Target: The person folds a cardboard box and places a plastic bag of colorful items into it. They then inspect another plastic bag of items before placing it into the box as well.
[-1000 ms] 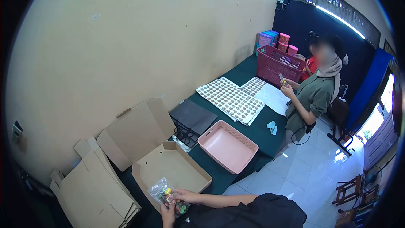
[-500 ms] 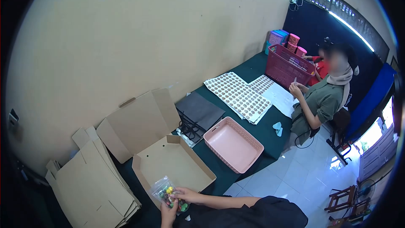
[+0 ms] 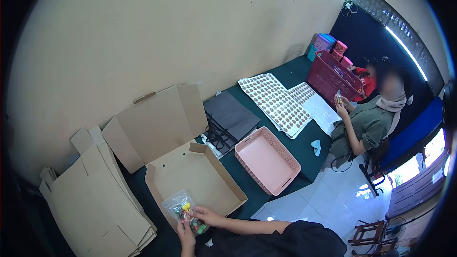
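Observation:
Between my two hands is a clear zip bag [image 3: 174, 202] with small yellow, green and red pieces in it; their exact kind is too small to tell. My left hand [image 3: 186, 236] grips the bag's lower left side. From the right, my right hand [image 3: 206, 215] pinches its other side, fingers over the front. The bag is over the near corner of an open cardboard box [image 3: 200, 173], whose lid stands up toward the wall. Inside, the box floor shows bare board with two small dark holes.
Flat cardboard boxes [image 3: 95, 200] are stacked at left. Behind the open box lie black paper bags [image 3: 232, 114]; a pink basket [image 3: 269, 154] stands to its right. Sticker sheets [image 3: 276, 104] and a maroon basket [image 3: 328, 76] lie farther off. A co-worker [image 3: 366, 126] holds something small.
The view has tilted a little. My hands still hold the zip bag, and more of its upper part shows. The co-worker's hands have shifted around a small item.

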The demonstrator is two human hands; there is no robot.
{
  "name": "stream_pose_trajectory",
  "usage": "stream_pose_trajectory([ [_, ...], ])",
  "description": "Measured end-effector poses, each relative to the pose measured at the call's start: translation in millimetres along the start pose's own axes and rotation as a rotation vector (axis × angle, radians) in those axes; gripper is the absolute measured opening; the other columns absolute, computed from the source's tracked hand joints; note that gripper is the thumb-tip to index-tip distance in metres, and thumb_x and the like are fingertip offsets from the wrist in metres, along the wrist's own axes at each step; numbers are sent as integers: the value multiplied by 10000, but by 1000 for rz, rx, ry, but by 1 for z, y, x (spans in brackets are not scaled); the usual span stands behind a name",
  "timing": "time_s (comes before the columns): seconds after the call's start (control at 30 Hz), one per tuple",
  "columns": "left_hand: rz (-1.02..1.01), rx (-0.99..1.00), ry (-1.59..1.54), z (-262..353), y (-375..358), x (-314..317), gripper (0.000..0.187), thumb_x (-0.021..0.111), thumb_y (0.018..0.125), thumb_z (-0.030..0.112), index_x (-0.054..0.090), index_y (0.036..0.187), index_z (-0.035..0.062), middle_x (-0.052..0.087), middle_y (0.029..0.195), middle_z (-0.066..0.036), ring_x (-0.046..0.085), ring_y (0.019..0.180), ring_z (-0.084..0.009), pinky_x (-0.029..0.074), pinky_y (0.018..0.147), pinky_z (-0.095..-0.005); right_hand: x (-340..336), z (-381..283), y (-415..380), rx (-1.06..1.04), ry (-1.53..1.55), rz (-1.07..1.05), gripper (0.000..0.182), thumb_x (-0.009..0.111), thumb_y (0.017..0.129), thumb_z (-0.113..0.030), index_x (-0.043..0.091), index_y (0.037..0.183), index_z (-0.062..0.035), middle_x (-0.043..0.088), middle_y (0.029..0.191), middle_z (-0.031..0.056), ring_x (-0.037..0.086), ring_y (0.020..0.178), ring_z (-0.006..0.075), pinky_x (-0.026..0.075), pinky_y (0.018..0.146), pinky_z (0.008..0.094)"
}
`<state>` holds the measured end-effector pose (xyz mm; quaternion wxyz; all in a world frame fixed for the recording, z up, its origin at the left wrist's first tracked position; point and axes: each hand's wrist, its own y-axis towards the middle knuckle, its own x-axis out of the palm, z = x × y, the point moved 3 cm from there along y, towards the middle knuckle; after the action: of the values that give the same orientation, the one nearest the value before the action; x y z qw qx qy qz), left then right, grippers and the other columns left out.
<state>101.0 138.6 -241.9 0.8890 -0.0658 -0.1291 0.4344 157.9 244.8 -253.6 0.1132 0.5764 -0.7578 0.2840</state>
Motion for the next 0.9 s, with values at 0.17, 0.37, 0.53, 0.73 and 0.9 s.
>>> stream_pose_trajectory([
  [0.17, 17, -152, -17, 5, -2, -2, 329, 416, 926, 265, 490, 1160, 46, 544, 869, -11, 488, 649, -52, 402, 520, -188, -7, 10, 5, -8, 124, 27, 359, 410, 933, -251, 435, 1191, -2, 543, 1068, 41, 508, 944, 88, 411, 826, 231],
  [0.37, 25, -47, -63, 5, -1, 1, 359, 445, 914, 279, 464, 1153, 12, 548, 827, -13, 468, 571, -24, 362, 456, -151, 7, -3, -1, -43, 18, 12, 379, 437, 924, -217, 395, 1227, 8, 526, 1116, 57, 506, 978, 100, 413, 833, 237],
  [0.53, 87, 38, 84, 28, -8, 8, 397, 485, 891, 341, 509, 1102, 6, 559, 728, -8, 431, 471, -17, 321, 388, -158, 7, 9, -3, -83, 36, 14, 383, 444, 921, -204, 384, 1235, 5, 536, 1100, 52, 507, 976, 95, 418, 823, 234],
  [0.73, 116, 192, 169, 19, -11, -1, 430, 443, 902, 375, 518, 1089, -5, 570, 717, -23, 442, 458, -33, 333, 386, -173, 14, 4, -12, -59, 137, -7, 393, 414, 933, -232, 383, 1255, -10, 545, 1052, 31, 507, 950, 86, 412, 823, 222],
  [0.9, 93, 101, 88, 39, -23, 2, 441, 424, 906, 393, 520, 1029, -19, 564, 707, -28, 466, 493, -46, 355, 411, -182, 21, -3, -19, -125, 88, -29, 402, 392, 940, -251, 384, 1262, -11, 540, 1056, 29, 502, 953, 82, 408, 817, 208],
])
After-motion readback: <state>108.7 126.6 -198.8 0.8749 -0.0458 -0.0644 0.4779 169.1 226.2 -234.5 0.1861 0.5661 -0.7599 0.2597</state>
